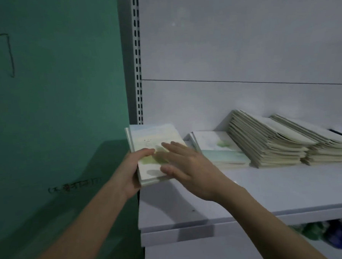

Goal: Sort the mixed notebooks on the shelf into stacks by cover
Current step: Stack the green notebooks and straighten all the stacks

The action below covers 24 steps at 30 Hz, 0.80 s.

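So my left hand (131,171) has its fingers wrapped round the left edge of a small bundle of notebooks (157,150) at the far left end of the white shelf (268,191), thumb on top of the pale sky-and-green cover. My right hand (185,166) is flat and loose, fingers straight, lying over the cover's right side, not gripping anything. Just right of that sits a low stack (220,149) with a similar watercolour cover, then two tall slumped piles (266,142) leaning right. These look like thin softcover books, light one at a time but probably floppy and a bit slick, so a bundle likely fans out if squeezed at one corner. I'd hold it along the long edge with a palm flat on top. Those leaning piles look ready to slide.
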Each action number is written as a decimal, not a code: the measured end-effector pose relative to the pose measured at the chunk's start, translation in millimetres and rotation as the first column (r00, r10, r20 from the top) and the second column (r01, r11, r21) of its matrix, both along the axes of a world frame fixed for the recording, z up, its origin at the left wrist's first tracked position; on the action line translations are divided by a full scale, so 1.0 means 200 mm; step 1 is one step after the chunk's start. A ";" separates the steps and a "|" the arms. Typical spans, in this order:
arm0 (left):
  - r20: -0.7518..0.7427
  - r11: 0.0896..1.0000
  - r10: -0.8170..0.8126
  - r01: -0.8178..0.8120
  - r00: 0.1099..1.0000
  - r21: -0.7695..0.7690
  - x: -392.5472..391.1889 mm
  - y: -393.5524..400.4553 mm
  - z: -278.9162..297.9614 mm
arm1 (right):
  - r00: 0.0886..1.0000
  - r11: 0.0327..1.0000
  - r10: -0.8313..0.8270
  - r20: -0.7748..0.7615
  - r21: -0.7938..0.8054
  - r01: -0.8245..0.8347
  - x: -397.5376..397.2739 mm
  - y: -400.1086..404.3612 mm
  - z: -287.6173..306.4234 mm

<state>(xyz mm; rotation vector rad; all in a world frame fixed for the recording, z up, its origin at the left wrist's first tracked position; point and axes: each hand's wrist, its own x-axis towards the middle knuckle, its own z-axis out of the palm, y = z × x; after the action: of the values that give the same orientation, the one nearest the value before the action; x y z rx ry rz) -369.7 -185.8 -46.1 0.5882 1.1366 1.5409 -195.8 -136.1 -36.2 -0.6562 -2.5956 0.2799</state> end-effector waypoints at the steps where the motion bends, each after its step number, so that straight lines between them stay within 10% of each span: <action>1: 0.007 1.000 0.005 -0.005 1.000 -0.012 0.04 0.01 0.00 | 0.992 0.997 -0.069 -0.101 -0.053 0.064 0.07 0.03 -0.02; 4: 0.016 1.000 -0.010 0.010 1.000 -0.019 0.16 0.06 0.00 | 0.848 0.855 -0.365 -0.385 -0.498 0.142 0.25 0.13 -0.04; 8: -0.058 0.997 0.002 -0.006 0.998 -0.073 0.33 0.15 0.03 | 0.736 0.407 -0.516 -0.439 -0.881 -0.241 0.41 0.21 -0.08; 14: -0.003 0.998 -0.037 0.037 0.999 -0.041 0.58 0.34 0.12 | 0.581 0.581 -0.598 -0.552 -0.798 -0.161 0.53 0.41 -0.09; 19: -0.170 0.986 0.150 -0.135 0.974 0.101 0.67 0.56 -0.03 | 0.700 0.764 -0.558 -0.446 -0.605 0.224 0.55 0.61 -0.07; 24: -0.817 0.955 0.236 -0.281 0.526 0.095 0.76 0.68 -0.19 | 0.736 0.789 -0.614 -0.286 -0.242 0.564 0.45 0.73 -0.30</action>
<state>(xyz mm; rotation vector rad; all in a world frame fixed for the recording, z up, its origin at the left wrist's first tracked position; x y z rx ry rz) -217.8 -49.1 -83.6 1.2375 2.0569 1.4843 -104.8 9.5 -95.8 -1.3122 -1.9100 0.3333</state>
